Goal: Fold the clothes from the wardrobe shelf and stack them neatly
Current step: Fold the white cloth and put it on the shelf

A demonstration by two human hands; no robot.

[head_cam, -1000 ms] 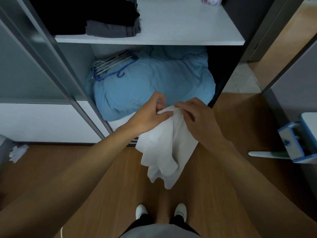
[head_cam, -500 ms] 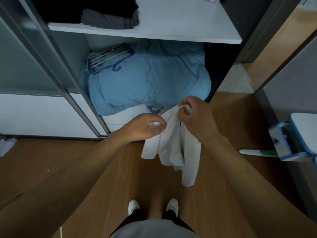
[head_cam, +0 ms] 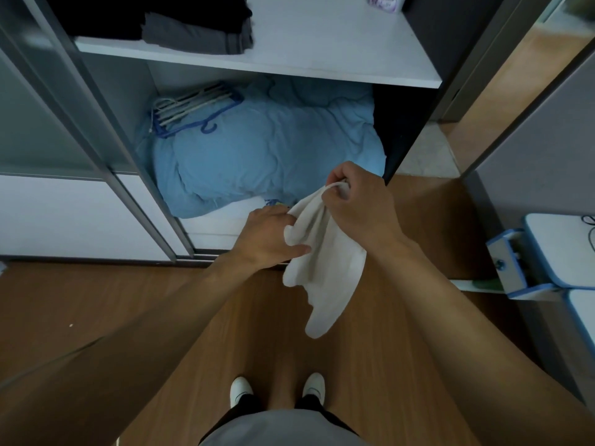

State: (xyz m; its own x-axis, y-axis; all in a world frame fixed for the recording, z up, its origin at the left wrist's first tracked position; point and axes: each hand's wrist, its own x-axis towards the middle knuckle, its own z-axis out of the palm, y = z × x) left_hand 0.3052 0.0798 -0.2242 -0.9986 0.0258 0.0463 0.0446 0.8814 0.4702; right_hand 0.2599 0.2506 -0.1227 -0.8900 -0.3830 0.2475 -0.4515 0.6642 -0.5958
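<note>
A white garment [head_cam: 325, 268] hangs bunched in the air in front of the open wardrobe, above the wooden floor. My right hand [head_cam: 357, 204] grips its top edge in curled fingers. My left hand [head_cam: 267, 236] is lower and to the left, its fingers tucked into the cloth's left side with the thumb lying along the fabric. On the white wardrobe shelf [head_cam: 322, 46] above lies a stack of folded dark clothes [head_cam: 180, 27], black over grey, at the left.
A blue duvet [head_cam: 267, 146] fills the lower compartment, with a bundle of hangers [head_cam: 193, 107] on its left. A sliding door frame [head_cam: 96, 133] stands at left. A blue-and-white stool [head_cam: 541, 255] sits at right. A small purple pack [head_cam: 384, 1] lies on the shelf.
My left hand has slid down from the garment's top to its left side. My right hand has kept its hold on the top, and the cloth now hangs longer and narrower.
</note>
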